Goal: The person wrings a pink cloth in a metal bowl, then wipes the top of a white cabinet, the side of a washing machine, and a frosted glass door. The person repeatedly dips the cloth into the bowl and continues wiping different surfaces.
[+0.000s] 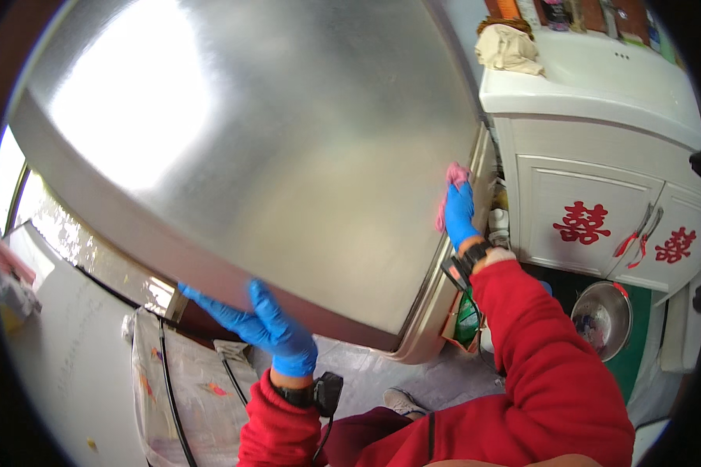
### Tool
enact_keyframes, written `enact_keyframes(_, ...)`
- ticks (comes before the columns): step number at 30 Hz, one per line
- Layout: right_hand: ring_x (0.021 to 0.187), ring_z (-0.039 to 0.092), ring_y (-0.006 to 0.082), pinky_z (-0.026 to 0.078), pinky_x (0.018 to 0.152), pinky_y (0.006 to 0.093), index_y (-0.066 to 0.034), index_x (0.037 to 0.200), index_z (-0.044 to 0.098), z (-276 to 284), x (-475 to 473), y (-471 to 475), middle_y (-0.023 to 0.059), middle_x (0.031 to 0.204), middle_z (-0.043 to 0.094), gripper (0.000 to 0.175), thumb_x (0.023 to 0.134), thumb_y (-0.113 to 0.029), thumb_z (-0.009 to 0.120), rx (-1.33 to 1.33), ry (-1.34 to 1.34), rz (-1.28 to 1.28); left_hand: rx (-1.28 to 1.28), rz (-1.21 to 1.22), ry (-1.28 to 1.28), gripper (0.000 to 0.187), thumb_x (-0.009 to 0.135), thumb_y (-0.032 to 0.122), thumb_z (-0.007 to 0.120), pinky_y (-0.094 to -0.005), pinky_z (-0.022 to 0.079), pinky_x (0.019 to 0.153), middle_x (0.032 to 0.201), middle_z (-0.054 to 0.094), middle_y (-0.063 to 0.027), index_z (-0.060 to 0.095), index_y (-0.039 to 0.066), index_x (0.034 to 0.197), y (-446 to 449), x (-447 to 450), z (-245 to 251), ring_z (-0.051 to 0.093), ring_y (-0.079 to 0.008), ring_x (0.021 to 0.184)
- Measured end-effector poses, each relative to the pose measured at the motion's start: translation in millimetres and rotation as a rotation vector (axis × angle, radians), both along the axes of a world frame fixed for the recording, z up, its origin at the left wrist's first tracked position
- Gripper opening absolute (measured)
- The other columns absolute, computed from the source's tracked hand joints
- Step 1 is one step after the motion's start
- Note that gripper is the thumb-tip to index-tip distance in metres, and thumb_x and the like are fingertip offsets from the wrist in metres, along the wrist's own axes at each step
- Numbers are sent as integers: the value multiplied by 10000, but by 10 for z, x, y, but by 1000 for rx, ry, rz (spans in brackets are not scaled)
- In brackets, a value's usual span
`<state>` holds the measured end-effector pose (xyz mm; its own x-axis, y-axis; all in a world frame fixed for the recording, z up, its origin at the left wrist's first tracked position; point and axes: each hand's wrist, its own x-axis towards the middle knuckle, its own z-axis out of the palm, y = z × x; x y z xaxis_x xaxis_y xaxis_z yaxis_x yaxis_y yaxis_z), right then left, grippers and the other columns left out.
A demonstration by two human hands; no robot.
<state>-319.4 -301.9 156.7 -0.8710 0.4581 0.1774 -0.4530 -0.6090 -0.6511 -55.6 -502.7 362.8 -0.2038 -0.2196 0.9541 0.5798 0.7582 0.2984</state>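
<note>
A large silver-grey metal door panel (321,192), apparently a refrigerator's, fills the upper middle, with a bright glare at its upper left. My right hand (460,213), in a blue disposable glove, presses a pink cloth (457,173) against the panel's right edge. Part of the cloth is hidden beneath the fingers. At the lower left edge of the panel is my left hand (280,338), gloved in the same blue. Its thumb and fingers are spread, it holds nothing, and the fingertips appear to rest on the edge.
Right of the panel stands a white washbasin cabinet (590,134) bearing red paper decorations; a beige cloth (508,49) lies on its rim. A metal basin (603,321) sits on the floor below. At lower left are a plastic-covered item (193,391) and black cables (172,397).
</note>
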Motion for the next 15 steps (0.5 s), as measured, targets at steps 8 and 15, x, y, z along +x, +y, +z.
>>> enact_keyframes(8, 1272, 465, 208, 358, 1078, 333, -45, 1414, 416, -239, 1174, -546, 86, 1391, 479, 544, 891, 25, 546, 403, -94, 62, -65, 10, -37, 804, 935, 189, 581, -390, 109, 1192, 1608, 105, -204, 89, -12, 1538, -103, 26, 9, 115, -326, 1490)
enact_keyframes(15, 1139, 544, 195, 407, 1014, 305, -35, 1309, 517, 4, 2064, -344, 85, 1231, 579, 412, 902, -17, 573, 374, -58, 441, -19, -50, -98, 746, 939, 155, 579, -390, 222, 1172, 1590, 172, -214, 154, -9, 1529, -117, 136, -118, 227, -341, 1460)
